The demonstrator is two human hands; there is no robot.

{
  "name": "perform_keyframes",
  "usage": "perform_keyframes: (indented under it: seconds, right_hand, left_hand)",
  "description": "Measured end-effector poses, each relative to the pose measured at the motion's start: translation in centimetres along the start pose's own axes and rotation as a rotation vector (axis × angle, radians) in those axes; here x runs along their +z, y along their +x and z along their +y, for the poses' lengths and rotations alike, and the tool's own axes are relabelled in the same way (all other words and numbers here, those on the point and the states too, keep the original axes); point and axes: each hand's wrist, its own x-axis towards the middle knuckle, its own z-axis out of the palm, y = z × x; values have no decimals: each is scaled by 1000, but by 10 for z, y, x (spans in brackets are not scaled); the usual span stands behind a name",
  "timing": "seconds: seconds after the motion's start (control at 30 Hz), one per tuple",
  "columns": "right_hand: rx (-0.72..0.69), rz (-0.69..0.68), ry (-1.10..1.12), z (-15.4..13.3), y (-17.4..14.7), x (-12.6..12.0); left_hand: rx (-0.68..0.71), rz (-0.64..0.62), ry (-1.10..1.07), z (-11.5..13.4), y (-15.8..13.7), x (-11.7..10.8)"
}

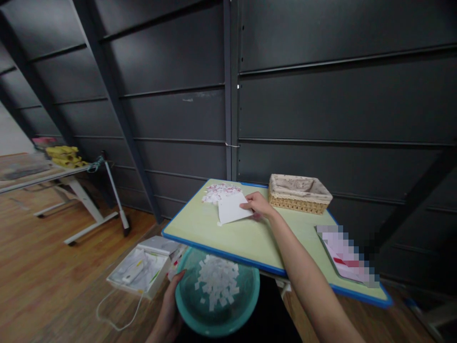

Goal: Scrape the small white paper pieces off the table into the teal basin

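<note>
White card (231, 209): grasped at its right edge by the right grip (259, 206), over the bench (196, 224). Judged light, fairly stiff and easily creased; an edge pinch should suffice. The pile of paper scraps (222, 190) lies just beyond; contact with the card cannot be determined. The left grip (171, 300) grasps the rim of the green basin (250, 297), below the near edge of the bench. The basin, probably light and rigid, contains loose white paper pieces (218, 281).
</note>
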Motion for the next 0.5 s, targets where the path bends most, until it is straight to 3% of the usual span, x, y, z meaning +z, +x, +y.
perform_keyframes:
  seconds: [0.5]
  right_hand:
    - [-53,-424,128,-14,-12,21]
  left_hand:
    - [0,38,43,13,-17,5]
